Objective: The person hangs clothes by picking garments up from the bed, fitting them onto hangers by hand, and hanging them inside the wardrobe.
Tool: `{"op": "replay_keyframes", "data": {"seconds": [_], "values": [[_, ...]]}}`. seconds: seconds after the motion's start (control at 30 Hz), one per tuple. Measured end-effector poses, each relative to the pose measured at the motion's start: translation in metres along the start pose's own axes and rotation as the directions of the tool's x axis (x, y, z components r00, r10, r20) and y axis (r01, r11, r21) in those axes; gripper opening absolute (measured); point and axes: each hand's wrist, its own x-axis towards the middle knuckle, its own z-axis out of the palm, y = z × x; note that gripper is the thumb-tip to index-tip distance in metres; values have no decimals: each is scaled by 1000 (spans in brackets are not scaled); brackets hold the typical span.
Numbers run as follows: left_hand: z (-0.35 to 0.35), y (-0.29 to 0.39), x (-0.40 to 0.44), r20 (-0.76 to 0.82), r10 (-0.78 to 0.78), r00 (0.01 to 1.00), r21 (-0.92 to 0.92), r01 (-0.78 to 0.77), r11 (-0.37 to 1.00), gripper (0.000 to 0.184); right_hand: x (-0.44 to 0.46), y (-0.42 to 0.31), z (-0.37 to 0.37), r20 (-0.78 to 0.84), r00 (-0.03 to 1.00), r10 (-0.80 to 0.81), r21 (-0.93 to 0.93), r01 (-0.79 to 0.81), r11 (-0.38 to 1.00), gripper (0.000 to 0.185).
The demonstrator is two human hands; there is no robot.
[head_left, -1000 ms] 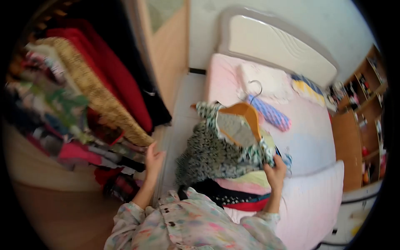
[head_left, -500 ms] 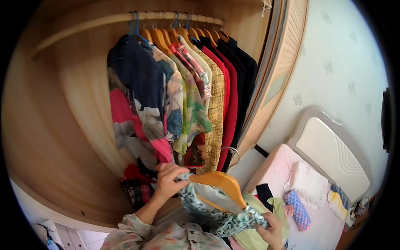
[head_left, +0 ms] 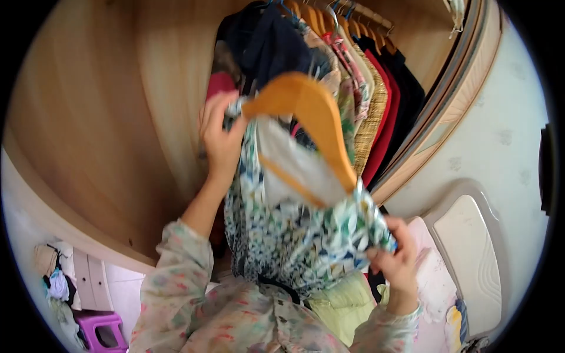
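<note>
A patterned garment (head_left: 294, 241) in white, blue and green hangs on a wooden hanger (head_left: 306, 100) in front of my body. My left hand (head_left: 222, 135) pinches the garment's shoulder at the hanger's left end. On the other side, my right hand (head_left: 395, 256) is closed on the opposite shoulder edge. The hanger is raised before the clothes in the wardrobe, and its neck overlaps a dark blue garment (head_left: 276, 44) behind it. Through the neckline the pale lining and the hanger's lower bar show.
Several clothes, among them a red one (head_left: 385, 117), hang from a wooden rod (head_left: 371, 16) in the wardrobe. A bed with a cream headboard (head_left: 468, 259) stands at the right. Light green cloth (head_left: 344, 303) lies below the garment. A purple stool (head_left: 103, 329) is at the lower left.
The view has turned from the bed toward the wardrobe. My left hand, apart from the garment at first, has taken hold of its shoulder. Both hands have raised the garment and hanger.
</note>
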Motion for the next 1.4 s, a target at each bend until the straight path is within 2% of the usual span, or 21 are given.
{"op": "replay_keyframes", "data": {"seconds": [0.07, 0.2, 0.23, 0.33, 0.43, 0.5, 0.53, 0.63, 0.73, 0.77, 0.8, 0.87, 0.9, 1.07, 1.13, 1.17, 1.2, 1.27, 1.33, 1.37, 1.4], "values": [[12, -4, 30, -30, -80, 996, 13, 80, 997, 31, 27, -24, 18, 13, 1000, -8, 118, 6, 993, 53], [33, -3, 73, -60, -200, 978, -71, 196, 978, 46, 77, -69, 50, -25, 988, -154, 266, 155, 951, 48], [34, -5, 77, 18, -197, 980, -93, 197, 976, 55, 91, -73, 55, -20, 983, -182, 278, 180, 944, 47], [34, -7, 62, 60, -190, 980, -70, 194, 979, 63, 129, -80, 70, -29, 964, -264, 371, 255, 893, 41], [36, -28, 32, 82, -259, 962, 28, 258, 966, 70, 153, -93, 84, -33, 941, -337, 337, 328, 882, 41], [34, -42, 19, 208, -484, 850, -55, 504, 862, 65, 167, -105, 95, -48, 932, -360, 345, 354, 870, 43], [34, -50, 13, 279, -580, 765, -81, 621, 780, 62, 175, -107, 101, -52, 911, -409, 321, 403, 857, 43], [34, -84, 1, 477, -571, 668, -252, 727, 639, 54, 210, -105, 115, -54, 888, -457, 234, 457, 858, 40], [37, -92, -9, 504, -583, 637, -323, 765, 557, 50, 231, -101, 133, -106, 862, -496, 124, 507, 853, 45], [39, -89, -12, 474, -630, 615, -253, 780, 572, 52, 251, -86, 134, -120, 852, -510, -109, 500, 859, 46], [45, -86, -13, 488, -618, 616, -287, 782, 554, 53, 257, -85, 133, -104, 886, -452, -260, 415, 872, 50], [48, -84, -28, 525, -606, 598, -341, 800, 494, 54, 274, -65, 138, -90, 874, -477, -267, 441, 857, 50], [43, -51, -25, 482, -701, 525, -278, 851, 446, 50, 277, -61, 138, -79, 876, -476, -252, 445, 859, 50], [36, -71, -79, 520, -511, 684, -31, 613, 789, 80, 271, -41, 154, -39, 877, -478, -135, 469, 873, 50], [44, -82, -98, 517, -648, 559, 45, 738, 673, 90, 266, -30, 159, -41, 861, -508, -67, 504, 861, 50], [45, -95, -111, 559, -666, 494, 83, 766, 637, 87, 264, -22, 163, -43, 850, -526, -17, 525, 851, 51], [43, -84, -115, 568, -577, 587, -62, 729, 682, 77, 261, -17, 163, -50, 830, -556, -22, 555, 831, 53], [49, -113, -150, 574, -612, 544, 155, 662, 734, 62, 246, 2, 173, -63, 746, -663, -59, 660, 749, 59], [55, -124, -172, 615, -610, 500, 177, 666, 725, 60, 228, 31, 171, -108, 681, -724, -93, 718, 690, 65], [56, -129, -182, 615, -635, 467, 188, 695, 694, 59, 214, 49, 170, -148, 746, -650, -6, 656, 755, 65], [56, -136, -189, 605, -677, 419, 201, 742, 640, 59, 206, 73, 166, -162, 706, -689, -63, 690, 721, 63]]}}
